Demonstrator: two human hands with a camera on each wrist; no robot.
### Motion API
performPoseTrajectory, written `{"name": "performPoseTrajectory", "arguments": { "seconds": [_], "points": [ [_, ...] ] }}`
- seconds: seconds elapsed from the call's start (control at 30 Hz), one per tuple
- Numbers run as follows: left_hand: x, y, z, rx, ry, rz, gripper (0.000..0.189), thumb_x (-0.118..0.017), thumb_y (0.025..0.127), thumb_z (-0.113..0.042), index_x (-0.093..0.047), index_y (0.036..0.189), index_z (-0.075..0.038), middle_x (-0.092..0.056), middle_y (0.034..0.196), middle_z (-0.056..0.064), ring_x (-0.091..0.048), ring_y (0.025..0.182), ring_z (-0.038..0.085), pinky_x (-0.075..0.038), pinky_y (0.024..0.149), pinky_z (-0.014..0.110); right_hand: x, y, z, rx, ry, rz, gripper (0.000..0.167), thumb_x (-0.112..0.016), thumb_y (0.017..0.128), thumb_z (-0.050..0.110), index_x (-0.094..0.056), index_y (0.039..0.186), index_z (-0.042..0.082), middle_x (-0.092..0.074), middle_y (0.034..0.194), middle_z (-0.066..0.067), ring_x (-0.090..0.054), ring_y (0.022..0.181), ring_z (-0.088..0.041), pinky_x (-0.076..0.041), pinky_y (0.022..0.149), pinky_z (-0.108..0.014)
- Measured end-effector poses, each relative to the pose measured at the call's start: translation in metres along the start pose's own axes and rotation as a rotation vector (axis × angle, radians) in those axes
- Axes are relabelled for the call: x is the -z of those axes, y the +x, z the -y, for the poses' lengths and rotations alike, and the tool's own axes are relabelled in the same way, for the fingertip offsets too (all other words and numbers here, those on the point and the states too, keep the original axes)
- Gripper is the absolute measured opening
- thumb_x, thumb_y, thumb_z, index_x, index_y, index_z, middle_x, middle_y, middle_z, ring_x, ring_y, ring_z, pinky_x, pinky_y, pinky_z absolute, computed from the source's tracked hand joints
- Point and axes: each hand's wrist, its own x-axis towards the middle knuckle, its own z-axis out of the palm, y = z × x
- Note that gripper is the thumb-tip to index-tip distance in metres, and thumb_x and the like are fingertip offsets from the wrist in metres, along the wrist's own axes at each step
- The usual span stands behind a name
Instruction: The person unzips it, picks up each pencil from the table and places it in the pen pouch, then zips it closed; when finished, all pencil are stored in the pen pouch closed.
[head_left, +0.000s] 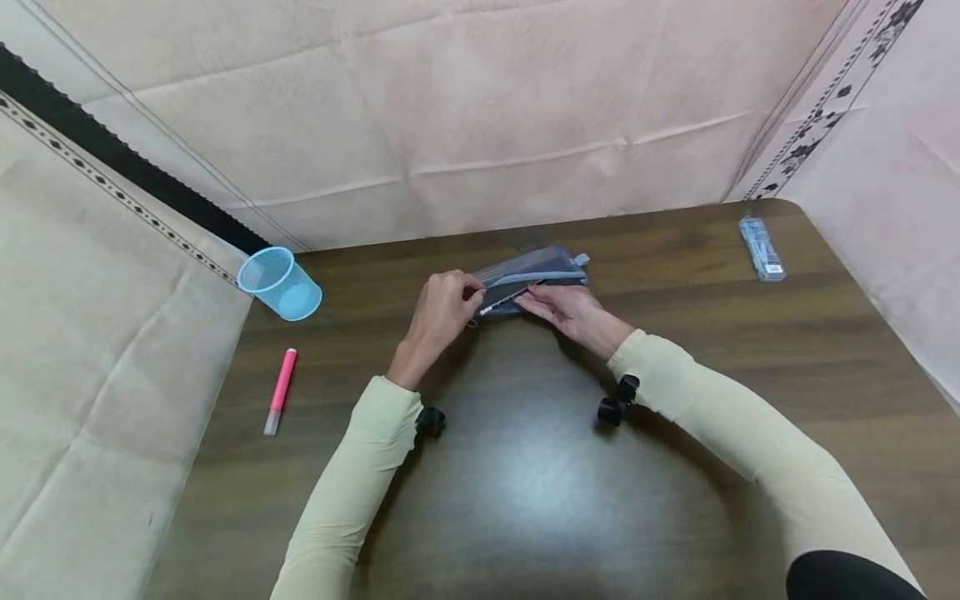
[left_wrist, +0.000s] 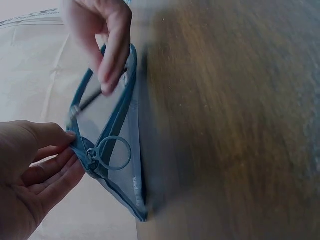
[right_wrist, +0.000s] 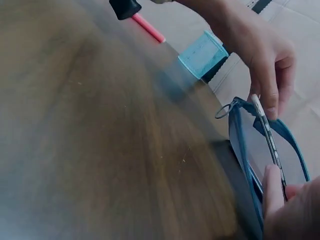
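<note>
A blue see-through zip pouch (head_left: 542, 261) lies near the table's back edge, its zip undone and its mouth spread. My left hand (head_left: 444, 302) pinches the rim at the pouch's left end, close to the zip's ring pull (left_wrist: 112, 153). A slim pencil (right_wrist: 269, 135), dark and white patterned with a white end, slants across the mouth. My right hand (head_left: 566, 310) holds that pencil between thumb and fingers, its white end towards the left hand. Inside the pouch, a part of the lower side is hidden by the fingers.
To the left stands a light blue cup (head_left: 281, 283), tilted in view at the table's corner. A pink marker (head_left: 281, 390) lies in front of it. Far right is a small blue packet (head_left: 762, 249). Pale cloth (head_left: 525, 125) hangs behind the table.
</note>
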Motion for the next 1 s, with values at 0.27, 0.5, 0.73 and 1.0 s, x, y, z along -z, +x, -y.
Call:
{"name": "performPoseTrajectory", "arguments": {
  "seconds": [0.27, 0.5, 0.73, 1.0],
  "points": [
    [0.002, 0.002, -0.004, -0.028, 0.011, -0.004, 0.016, -0.07, 0.095, -0.014, -0.079, 0.103, -0.003, -0.076, 0.1, 0.012, -0.067, 0.079, 0.018, -0.06, 0.072, 0.03, -0.023, 0.016, -0.006, 0.141, 0.011, -0.18, 0.047, -0.058, 0.095, -0.01, -0.052, 0.141, -0.003, -0.062, 0.135, -0.023, -0.066, 0.118, -0.029, -0.058, 0.091, -0.03],
    [0.001, 0.002, -0.005, -0.031, -0.001, -0.003, 0.016, -0.07, 0.095, -0.013, -0.078, 0.104, -0.003, -0.076, 0.102, 0.012, -0.069, 0.084, 0.018, -0.06, 0.078, 0.031, -0.032, 0.017, -0.004, 0.173, 0.09, -0.266, 0.047, -0.057, 0.094, -0.013, -0.051, 0.14, -0.003, -0.071, 0.122, -0.021, -0.07, 0.113, -0.03, -0.059, 0.089, -0.031],
    [-0.003, 0.001, -0.002, -0.046, 0.01, 0.011, 0.015, -0.07, 0.095, -0.014, -0.079, 0.101, -0.004, -0.076, 0.098, 0.011, -0.068, 0.081, 0.017, -0.06, 0.077, 0.03, -0.013, 0.0, -0.006, 0.084, 0.016, -0.15, 0.04, -0.054, 0.1, -0.004, -0.055, 0.14, -0.003, -0.061, 0.138, -0.023, -0.066, 0.122, -0.027, -0.057, 0.094, -0.026],
    [-0.006, -0.002, 0.004, -0.097, 0.023, 0.066, 0.014, -0.072, 0.093, -0.015, -0.079, 0.1, -0.005, -0.077, 0.097, 0.009, -0.071, 0.084, 0.018, -0.06, 0.08, 0.031, 0.017, -0.043, -0.015, -0.113, -0.135, 0.068, 0.044, -0.049, 0.105, 0.006, -0.045, 0.148, -0.001, -0.064, 0.134, -0.019, -0.074, 0.103, -0.021, -0.05, 0.107, -0.029]
  ]
}}
